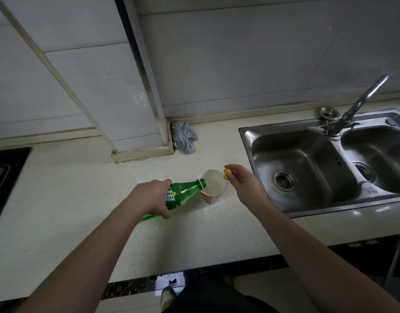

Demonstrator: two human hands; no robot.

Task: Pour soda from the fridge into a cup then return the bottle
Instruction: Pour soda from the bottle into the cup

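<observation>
Cup on table, just left of sink. Bottle tipped w/ mouth over cup rim, left of cup, in left grip. Right grip at cup's right rim, cap pinched betw. fingertips above rim. Rag behind cup, against wall at foot of pillar. Tap behind sink, betw. the 2 basins. Stove at far left edge of table.

I see my left hand gripping the green bottle, tipped with its mouth over the cup on the counter. My right hand pinches the yellow cap beside the cup's rim.
</observation>
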